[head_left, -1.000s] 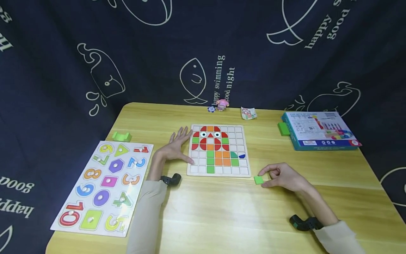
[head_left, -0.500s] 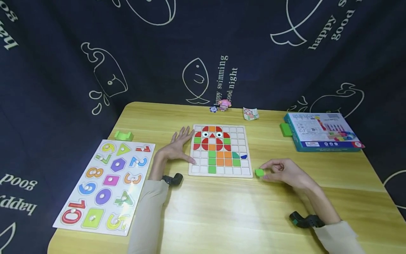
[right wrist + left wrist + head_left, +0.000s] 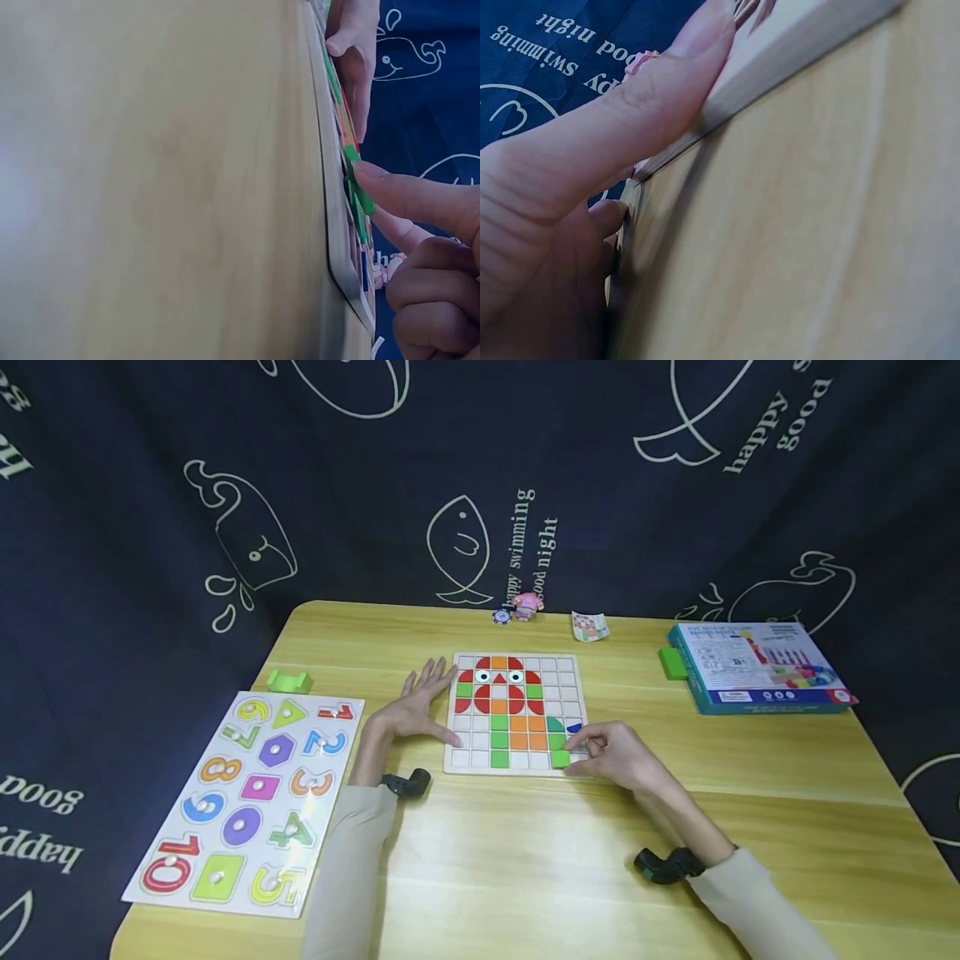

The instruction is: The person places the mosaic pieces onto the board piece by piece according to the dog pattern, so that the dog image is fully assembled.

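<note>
A white gridded mosaic board (image 3: 546, 688) lies on the table, with red, orange and green tiles forming an animal picture. My right hand (image 3: 617, 755) pinches a green square tile (image 3: 560, 759) between thumb and index finger, over the bottom row. In the right wrist view the green tile (image 3: 358, 180) is tilted close over the board. A dark blue piece (image 3: 574, 727) lies near those fingertips. My left hand (image 3: 411, 710) rests at the board's left edge, fingers spread and thumb on its lower left. The left wrist view shows the left thumb (image 3: 637, 105) against the board's side.
A number-and-shape puzzle board (image 3: 247, 802) lies at the left, below a green block (image 3: 288, 682). A boxed toy set (image 3: 757, 668) and another green block (image 3: 672, 664) are at the right. A pink figurine (image 3: 528, 606), a poker chip (image 3: 502, 617) and a picture card (image 3: 589, 627) sit at the back.
My right hand has lifted the green tile from the table right of the board and carried it left over the bottom row. The left hand has stayed at the board's edge.
</note>
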A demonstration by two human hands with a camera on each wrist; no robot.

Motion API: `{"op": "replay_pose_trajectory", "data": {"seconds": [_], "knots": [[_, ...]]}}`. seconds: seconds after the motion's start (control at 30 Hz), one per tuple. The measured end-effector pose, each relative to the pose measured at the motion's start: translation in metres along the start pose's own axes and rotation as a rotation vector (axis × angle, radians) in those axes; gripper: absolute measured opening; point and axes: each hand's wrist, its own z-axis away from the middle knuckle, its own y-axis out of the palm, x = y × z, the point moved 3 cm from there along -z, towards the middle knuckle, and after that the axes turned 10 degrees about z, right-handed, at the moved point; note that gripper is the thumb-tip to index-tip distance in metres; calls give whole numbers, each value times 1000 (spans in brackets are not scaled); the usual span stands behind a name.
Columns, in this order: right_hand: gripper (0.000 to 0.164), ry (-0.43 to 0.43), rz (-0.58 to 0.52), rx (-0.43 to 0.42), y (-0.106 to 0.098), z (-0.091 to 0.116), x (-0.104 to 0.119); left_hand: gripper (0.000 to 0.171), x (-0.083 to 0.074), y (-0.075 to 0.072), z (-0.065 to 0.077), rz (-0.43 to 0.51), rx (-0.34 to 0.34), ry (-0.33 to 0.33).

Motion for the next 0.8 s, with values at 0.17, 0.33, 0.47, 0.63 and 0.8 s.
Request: {"op": "replay_pose_trajectory", "data": {"seconds": [0.17, 0.33, 0.47, 0.63, 0.8], "knots": [[30, 0, -3, 1, 2, -1, 0, 129, -1, 0, 0, -4, 2, 9], [30, 17, -71, 38, 4, -2, -4, 130, 2, -1, 0, -10, 6, 2], [27, 33, -108, 66, 5, -3, -7, 131, 5, 0, 0, -2, 5, 2], [24, 29, -127, 83, 6, -5, -10, 130, 4, 1, 0, -2, 6, 3], [25, 14, -136, 102, 6, -7, -11, 129, 2, 1, 0, -10, 2, 5]]}}
